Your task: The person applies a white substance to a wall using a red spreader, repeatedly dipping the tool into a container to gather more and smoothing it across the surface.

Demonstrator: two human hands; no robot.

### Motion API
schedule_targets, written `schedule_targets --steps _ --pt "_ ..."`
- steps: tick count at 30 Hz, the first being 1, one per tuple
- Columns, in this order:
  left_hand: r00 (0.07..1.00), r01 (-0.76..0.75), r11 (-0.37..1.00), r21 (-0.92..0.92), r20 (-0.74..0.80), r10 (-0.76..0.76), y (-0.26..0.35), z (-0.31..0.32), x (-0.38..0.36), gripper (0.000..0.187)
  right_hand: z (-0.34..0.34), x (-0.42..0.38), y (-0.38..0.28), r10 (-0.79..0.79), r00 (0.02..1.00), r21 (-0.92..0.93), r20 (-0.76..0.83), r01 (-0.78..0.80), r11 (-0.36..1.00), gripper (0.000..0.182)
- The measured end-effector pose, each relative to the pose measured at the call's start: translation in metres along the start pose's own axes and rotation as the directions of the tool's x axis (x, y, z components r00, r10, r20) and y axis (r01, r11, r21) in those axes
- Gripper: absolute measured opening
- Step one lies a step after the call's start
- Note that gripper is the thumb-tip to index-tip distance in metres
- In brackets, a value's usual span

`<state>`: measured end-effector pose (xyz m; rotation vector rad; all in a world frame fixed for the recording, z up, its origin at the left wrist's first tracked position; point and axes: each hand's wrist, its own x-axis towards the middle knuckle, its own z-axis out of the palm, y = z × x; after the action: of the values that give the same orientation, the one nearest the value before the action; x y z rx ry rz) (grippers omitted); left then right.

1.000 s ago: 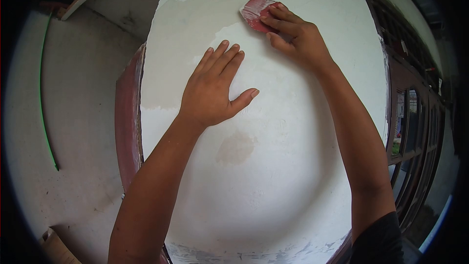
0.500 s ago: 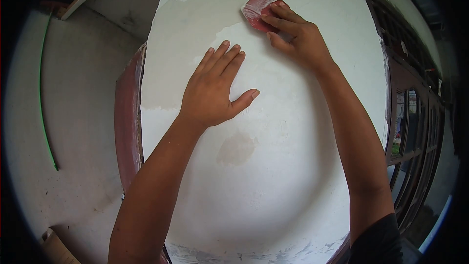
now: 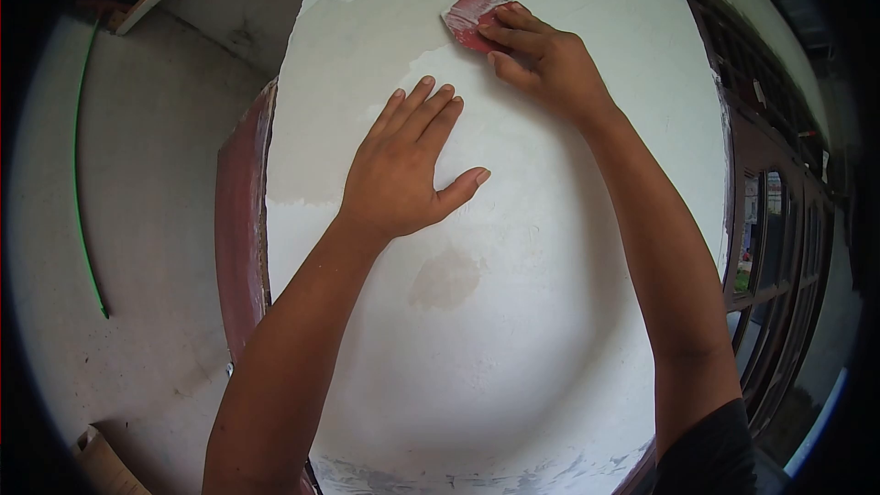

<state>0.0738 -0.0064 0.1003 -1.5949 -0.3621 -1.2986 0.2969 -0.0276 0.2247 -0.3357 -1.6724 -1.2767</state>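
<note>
A white wall panel (image 3: 550,247) fills the middle of the view, with a greyish patch (image 3: 357,46) at its upper left and a smaller one (image 3: 446,280) lower down. Flat against this surface lies my left hand (image 3: 403,160), fingers stretched and thumb spread, holding nothing. My right hand (image 3: 555,60) is higher up and to the right. Under its fingers is a piece of red sandpaper (image 3: 472,20), smeared with white dust and pressed to the panel by the edge of the upper patch. The fingers cover the sandpaper's right part.
Left of the panel stands a dark red wooden edge (image 3: 240,220). Beyond it, a thin green strip (image 3: 81,192) runs along a grey wall (image 3: 151,174). Brown framed windows (image 3: 779,220) are on the right. A piece of cardboard (image 3: 108,463) shows at lower left.
My right hand has slid a little to the left with the sandpaper, along the panel. My left hand stays in almost the same place.
</note>
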Motion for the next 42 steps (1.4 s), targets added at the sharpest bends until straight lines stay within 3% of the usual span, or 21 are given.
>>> schedule_targets --steps 4,10,15,17,20,22,27,31,35,42 --pt "1.0 0.001 1.0 -0.003 -0.009 -0.001 0.001 0.0 -0.001 0.068 -0.012 -0.019 -0.002 0.091 0.992 0.007 0.084 -0.092 0.996 0.038" --pt "1.0 0.007 1.0 0.003 -0.007 -0.007 0.001 0.001 -0.001 0.068 -0.015 -0.019 0.007 -0.029 0.993 -0.038 -0.113 0.025 0.999 0.038" --pt "1.0 0.0 1.0 -0.001 -0.005 0.0 0.0 0.001 0.0 0.067 -0.004 0.003 -0.011 -0.01 1.0 -0.007 0.009 0.01 1.0 0.038" --pt "1.0 -0.003 1.0 -0.001 -0.006 0.003 -0.001 0.0 -0.001 0.067 -0.003 -0.005 -0.006 -0.088 0.996 -0.037 -0.023 0.088 0.995 0.036" --pt "1.0 -0.005 1.0 0.001 -0.014 0.005 0.0 0.001 -0.001 0.067 -0.017 -0.03 0.001 0.001 0.996 -0.04 0.091 0.003 0.999 0.036" --pt "1.0 0.01 1.0 -0.002 -0.018 -0.01 0.001 0.001 -0.001 0.067 -0.025 -0.039 0.01 0.002 1.0 -0.023 -0.028 -0.003 1.0 0.038" --pt "1.0 0.001 1.0 0.003 -0.013 -0.001 0.001 0.001 -0.001 0.068 -0.02 -0.027 0.011 0.044 0.996 -0.015 -0.074 -0.045 0.999 0.039" --pt "1.0 -0.001 1.0 0.0 -0.008 0.001 0.0 0.0 -0.001 0.067 -0.008 -0.009 0.001 -0.046 0.996 -0.03 -0.076 0.044 0.999 0.038" --pt "1.0 -0.001 1.0 0.005 -0.004 0.001 0.001 -0.001 -0.001 0.067 -0.01 -0.023 -0.001 -0.012 0.998 -0.048 0.068 0.015 0.999 0.037" --pt "1.0 0.005 1.0 0.009 -0.019 -0.004 0.001 0.0 0.0 0.065 -0.024 -0.036 0.009 0.011 0.996 0.0 -0.092 -0.011 1.0 0.037"
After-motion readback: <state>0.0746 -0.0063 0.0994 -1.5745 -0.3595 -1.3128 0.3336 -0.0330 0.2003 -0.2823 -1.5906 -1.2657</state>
